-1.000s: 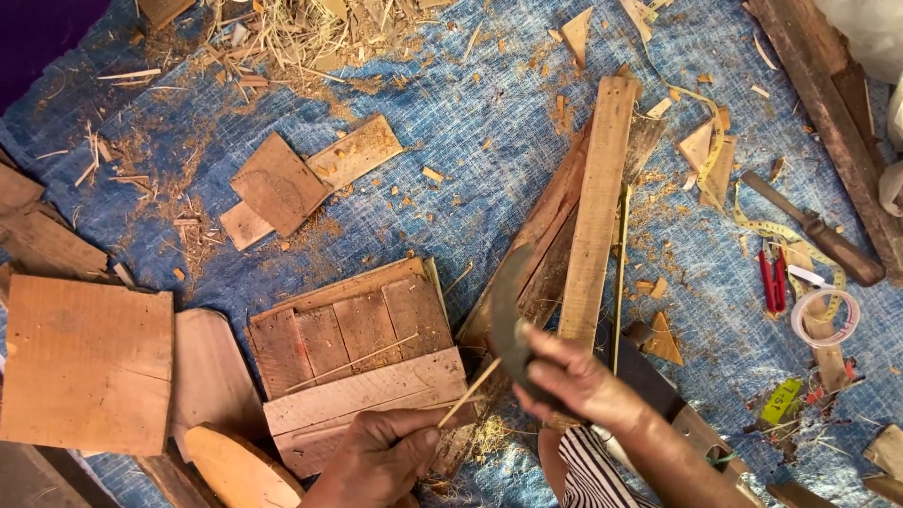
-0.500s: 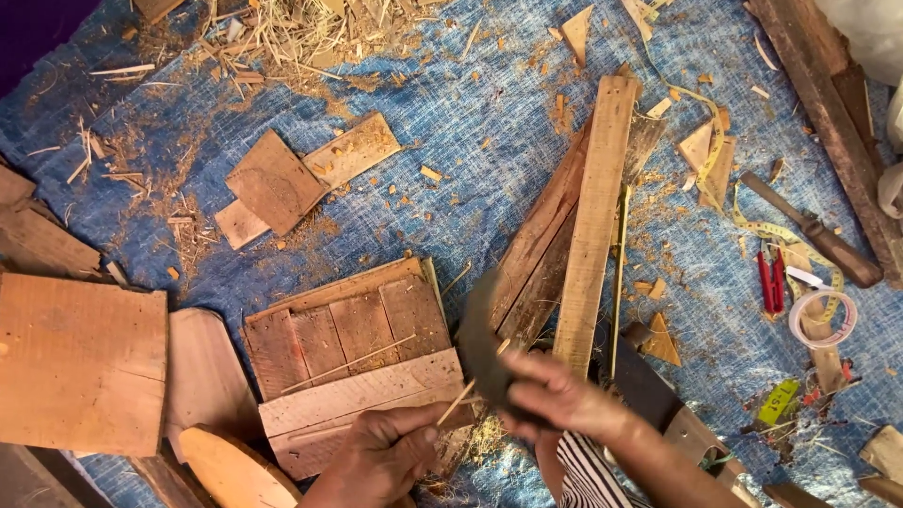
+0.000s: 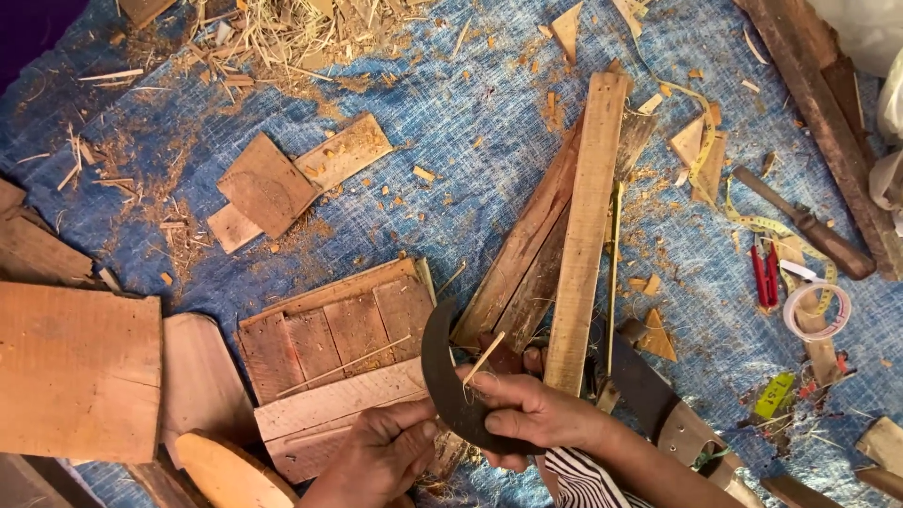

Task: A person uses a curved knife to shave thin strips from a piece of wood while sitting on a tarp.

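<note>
— Head view: what step is this?

— Whittling, I'd judge. The right hand (image 3: 531, 409) is clenched around a curved dark blade (image 3: 450, 395), its thumb pressing a thin wooden sliver (image 3: 483, 359) to the edge. The left hand (image 3: 381, 456) pinches the sliver's lower end, low in the frame beside a slatted wooden panel (image 3: 329, 353).

— What does the next stroke call for?

— Probably a shallow angle, the sliver held firmly and the fingers kept behind the edge.

— Any containers?

— None visible; offcuts, a tape roll (image 3: 816, 310) and red-handled pliers (image 3: 764, 273) lie loose on the blue woven mat (image 3: 451, 160).
</note>
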